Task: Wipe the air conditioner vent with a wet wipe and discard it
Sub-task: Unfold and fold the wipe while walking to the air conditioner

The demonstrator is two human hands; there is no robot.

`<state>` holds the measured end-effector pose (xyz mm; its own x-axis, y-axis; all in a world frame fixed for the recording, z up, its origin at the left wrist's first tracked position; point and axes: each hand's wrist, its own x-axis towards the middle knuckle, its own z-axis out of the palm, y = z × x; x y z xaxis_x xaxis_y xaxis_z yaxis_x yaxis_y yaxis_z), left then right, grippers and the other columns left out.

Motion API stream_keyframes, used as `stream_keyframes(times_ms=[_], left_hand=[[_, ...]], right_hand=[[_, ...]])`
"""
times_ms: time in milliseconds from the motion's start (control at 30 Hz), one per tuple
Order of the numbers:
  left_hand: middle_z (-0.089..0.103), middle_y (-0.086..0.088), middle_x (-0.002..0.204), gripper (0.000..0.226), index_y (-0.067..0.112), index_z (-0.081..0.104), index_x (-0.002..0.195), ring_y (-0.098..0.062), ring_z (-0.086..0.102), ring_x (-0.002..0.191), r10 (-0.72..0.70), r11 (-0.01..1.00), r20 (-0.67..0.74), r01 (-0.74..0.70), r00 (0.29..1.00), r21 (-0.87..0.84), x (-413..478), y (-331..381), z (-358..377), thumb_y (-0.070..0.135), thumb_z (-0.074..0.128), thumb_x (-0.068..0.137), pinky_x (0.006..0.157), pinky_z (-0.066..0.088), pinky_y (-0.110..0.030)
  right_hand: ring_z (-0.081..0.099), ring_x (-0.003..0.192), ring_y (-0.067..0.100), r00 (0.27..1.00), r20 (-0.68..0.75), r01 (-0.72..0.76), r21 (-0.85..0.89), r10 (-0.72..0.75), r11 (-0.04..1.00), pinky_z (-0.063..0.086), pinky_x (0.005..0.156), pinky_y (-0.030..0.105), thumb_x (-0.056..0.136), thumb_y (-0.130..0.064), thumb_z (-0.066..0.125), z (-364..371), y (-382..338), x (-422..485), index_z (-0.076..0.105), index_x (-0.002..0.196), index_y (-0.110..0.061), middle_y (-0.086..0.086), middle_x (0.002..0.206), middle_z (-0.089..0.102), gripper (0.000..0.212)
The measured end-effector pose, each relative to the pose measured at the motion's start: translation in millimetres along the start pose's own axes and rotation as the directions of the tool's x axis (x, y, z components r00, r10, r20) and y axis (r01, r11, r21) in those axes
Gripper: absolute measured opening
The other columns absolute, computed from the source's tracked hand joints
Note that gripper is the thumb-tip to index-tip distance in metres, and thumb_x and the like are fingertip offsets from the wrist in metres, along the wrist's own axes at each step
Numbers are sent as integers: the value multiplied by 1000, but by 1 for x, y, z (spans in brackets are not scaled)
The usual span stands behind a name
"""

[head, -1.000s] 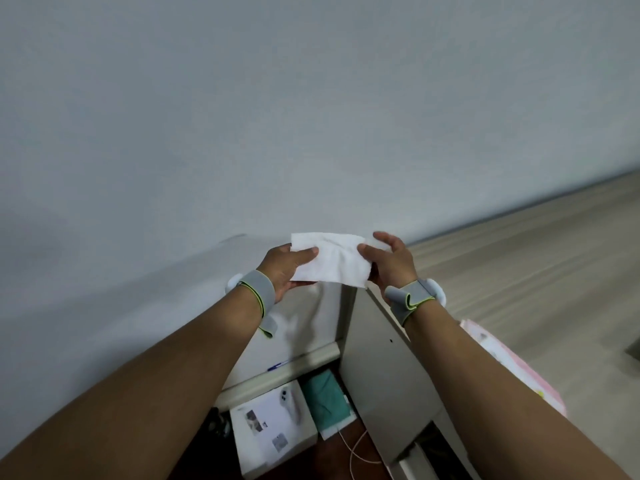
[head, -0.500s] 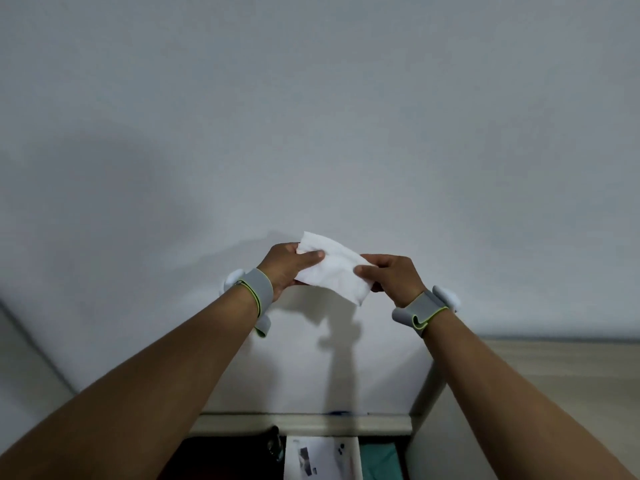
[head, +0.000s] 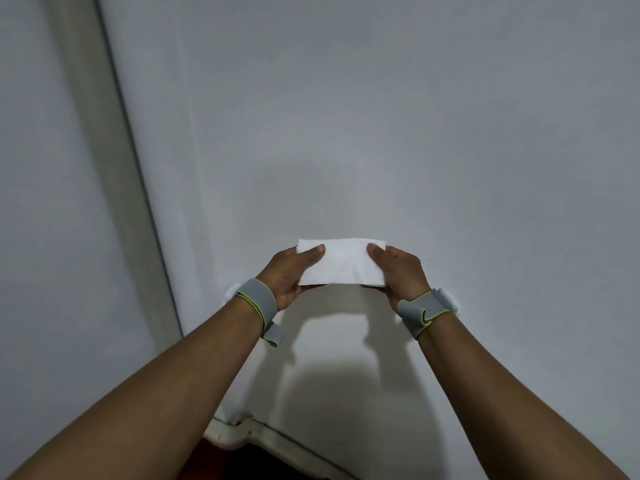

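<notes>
A white wet wipe, folded into a flat rectangle, is stretched between both hands in front of a plain white wall. My left hand pinches its left end with thumb on top. My right hand pinches its right end the same way. Both wrists wear grey bands. No air conditioner vent is in view.
A white wall fills most of the view. A pale vertical strip, like a corner or door frame, runs down the left. A white baseboard and dark floor show at the bottom.
The view has swung left, away from the cabinet and floor, to the wall corner. The wipe went from slanted and creased to level and pulled flat between both hands.
</notes>
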<state>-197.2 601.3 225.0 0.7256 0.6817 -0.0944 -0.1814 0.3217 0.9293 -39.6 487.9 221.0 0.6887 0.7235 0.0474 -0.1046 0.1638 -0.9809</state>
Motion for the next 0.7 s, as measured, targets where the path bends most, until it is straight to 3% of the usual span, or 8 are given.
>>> stream_keyframes(times_ms=[100, 200, 300, 400, 533, 700], left_hand=[[70, -12, 111, 26, 8, 63, 115, -24, 69, 94, 54, 997, -86, -59, 995, -57, -9, 14, -10, 10, 64, 89, 68, 60, -35], [69, -13, 114, 29, 8, 62, 119, -26, 68, 98, 111, 991, -150, -121, 982, -59, -25, 35, -25, 10, 63, 90, 72, 59, -35], [69, -11, 111, 25, 10, 63, 115, -23, 69, 92, 161, 982, -224, -178, 961, -57, -48, 53, -43, 10, 61, 91, 68, 58, -33], [70, -7, 105, 22, 12, 64, 114, -19, 68, 88, 184, 977, -290, -208, 939, -51, -65, 68, -57, 13, 60, 92, 65, 58, -30], [70, -2, 93, 15, 15, 65, 107, -15, 67, 78, 215, 965, -372, -254, 903, -59, -97, 84, -83, 17, 61, 92, 62, 57, -27], [67, -4, 99, 31, 16, 62, 120, -16, 61, 79, 285, 950, -526, -309, 801, 43, -131, 99, -123, 18, 65, 89, 61, 54, -25]], right_hand=[[67, 89, 32, 989, 144, -41, 78, 29, 996, 59, 70, 44, 86, -23, 67, 28, -9, 4, 68, 99, -8, 16, 101, 69, 19], [65, 99, 36, 944, 327, -83, 97, 47, 992, 56, 77, 46, 83, -11, 69, 60, -16, 5, 62, 114, -1, 22, 116, 66, 33], [63, 104, 40, 926, 375, -103, 127, 48, 987, 49, 92, 56, 81, -1, 68, 94, -25, 1, 61, 113, 4, 25, 117, 64, 33], [63, 99, 35, 908, 417, -113, 148, 42, 982, 50, 87, 49, 84, -3, 66, 118, -34, 0, 62, 111, 1, 22, 115, 65, 28], [65, 95, 29, 818, 574, -184, 178, 50, 967, 52, 85, 43, 86, -3, 63, 159, -37, -10, 61, 115, -2, 16, 112, 66, 29], [64, 92, 27, 741, 670, -203, 160, 45, 966, 50, 79, 38, 88, 0, 58, 215, -37, -33, 61, 115, -3, 13, 107, 66, 27]])
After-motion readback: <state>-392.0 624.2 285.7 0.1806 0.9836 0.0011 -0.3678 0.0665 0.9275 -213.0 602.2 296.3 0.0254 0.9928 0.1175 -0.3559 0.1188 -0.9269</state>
